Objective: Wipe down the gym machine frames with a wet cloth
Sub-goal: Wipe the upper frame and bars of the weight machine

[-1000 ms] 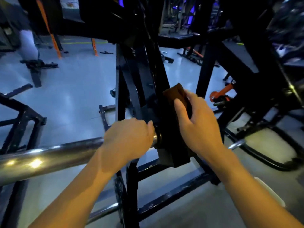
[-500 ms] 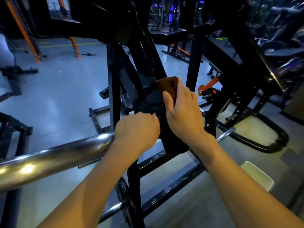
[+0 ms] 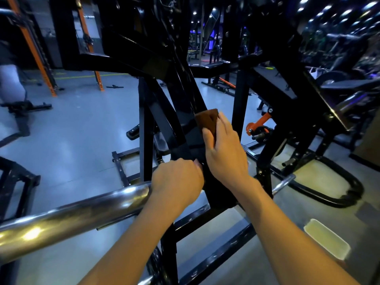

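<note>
A folded brown cloth (image 3: 206,119) lies against a slanted black beam of the gym machine frame (image 3: 185,112). My right hand (image 3: 224,155) holds the cloth on the beam, thumb on the near face and fingers along the right side. My left hand (image 3: 176,182) grips the end of a thick chrome bar (image 3: 82,214) where it meets the frame, just below and left of my right hand. The lower part of the cloth is hidden under my right hand.
A pale rectangular tray (image 3: 327,241) sits on the floor at lower right. An orange lever (image 3: 261,122) and more black machines stand to the right. Orange rack uprights (image 3: 33,48) and a person (image 3: 10,79) are at far left, a low black frame (image 3: 14,182) nearer.
My view has lifted and shifted, showing more of the upper frame. My right hand with the cloth has moved only slightly along the beam. My left hand keeps its grip on the chrome bar.
</note>
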A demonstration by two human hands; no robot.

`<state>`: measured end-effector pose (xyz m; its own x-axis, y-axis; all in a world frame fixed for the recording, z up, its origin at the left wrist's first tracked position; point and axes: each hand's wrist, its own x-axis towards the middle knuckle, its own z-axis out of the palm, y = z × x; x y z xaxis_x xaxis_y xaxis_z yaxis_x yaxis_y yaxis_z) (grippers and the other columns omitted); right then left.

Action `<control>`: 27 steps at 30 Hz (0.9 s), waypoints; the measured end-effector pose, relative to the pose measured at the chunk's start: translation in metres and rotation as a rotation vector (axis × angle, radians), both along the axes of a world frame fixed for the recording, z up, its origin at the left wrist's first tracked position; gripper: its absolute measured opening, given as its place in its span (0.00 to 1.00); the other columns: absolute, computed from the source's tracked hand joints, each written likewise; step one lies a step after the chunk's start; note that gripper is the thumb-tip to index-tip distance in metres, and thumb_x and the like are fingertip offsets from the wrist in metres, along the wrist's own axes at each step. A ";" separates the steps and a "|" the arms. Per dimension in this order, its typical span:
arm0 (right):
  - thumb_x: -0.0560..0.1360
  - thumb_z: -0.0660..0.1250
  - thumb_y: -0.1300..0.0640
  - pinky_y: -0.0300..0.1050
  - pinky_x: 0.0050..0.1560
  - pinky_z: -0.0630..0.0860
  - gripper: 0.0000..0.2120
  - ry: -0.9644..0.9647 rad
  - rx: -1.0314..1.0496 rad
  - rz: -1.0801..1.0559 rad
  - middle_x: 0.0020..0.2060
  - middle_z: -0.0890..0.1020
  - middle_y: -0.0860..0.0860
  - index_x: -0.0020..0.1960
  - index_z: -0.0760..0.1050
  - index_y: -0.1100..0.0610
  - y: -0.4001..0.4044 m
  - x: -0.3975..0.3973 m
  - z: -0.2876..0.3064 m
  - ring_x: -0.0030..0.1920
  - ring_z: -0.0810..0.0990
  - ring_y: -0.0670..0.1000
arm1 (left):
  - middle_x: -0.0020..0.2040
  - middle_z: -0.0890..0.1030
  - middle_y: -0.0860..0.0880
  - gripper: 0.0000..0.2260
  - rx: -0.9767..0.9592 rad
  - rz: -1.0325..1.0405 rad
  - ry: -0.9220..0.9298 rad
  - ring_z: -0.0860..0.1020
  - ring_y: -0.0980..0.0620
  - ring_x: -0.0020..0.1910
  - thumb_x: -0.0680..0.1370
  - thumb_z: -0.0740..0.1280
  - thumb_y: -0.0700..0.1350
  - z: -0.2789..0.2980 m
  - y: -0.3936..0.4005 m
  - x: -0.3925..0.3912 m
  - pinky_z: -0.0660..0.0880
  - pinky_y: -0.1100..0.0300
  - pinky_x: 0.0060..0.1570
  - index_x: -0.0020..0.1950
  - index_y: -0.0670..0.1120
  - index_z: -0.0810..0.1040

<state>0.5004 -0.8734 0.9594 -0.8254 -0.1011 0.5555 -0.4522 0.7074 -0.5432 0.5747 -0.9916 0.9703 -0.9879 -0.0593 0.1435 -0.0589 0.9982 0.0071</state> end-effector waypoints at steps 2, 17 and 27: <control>0.85 0.52 0.41 0.51 0.58 0.77 0.24 -0.018 -0.011 0.003 0.69 0.74 0.46 0.79 0.62 0.48 0.014 0.025 -0.015 0.64 0.74 0.49 | 0.33 0.72 0.48 0.21 -0.021 -0.032 0.013 0.73 0.46 0.32 0.86 0.46 0.48 -0.001 0.000 -0.001 0.68 0.54 0.33 0.56 0.46 0.78; 0.85 0.55 0.41 0.58 0.57 0.80 0.22 0.025 -0.029 0.076 0.69 0.75 0.46 0.77 0.62 0.43 -0.001 -0.003 0.004 0.63 0.77 0.51 | 0.37 0.75 0.48 0.15 0.030 -0.008 0.011 0.80 0.45 0.40 0.87 0.50 0.46 0.009 0.004 0.005 0.78 0.50 0.42 0.57 0.47 0.76; 0.86 0.55 0.46 0.47 0.57 0.73 0.22 0.067 0.000 0.075 0.69 0.74 0.46 0.79 0.62 0.48 -0.019 -0.025 0.029 0.67 0.72 0.48 | 0.34 0.72 0.49 0.16 -0.025 -0.055 -0.037 0.71 0.48 0.31 0.86 0.49 0.46 0.010 0.003 0.005 0.69 0.52 0.38 0.44 0.48 0.72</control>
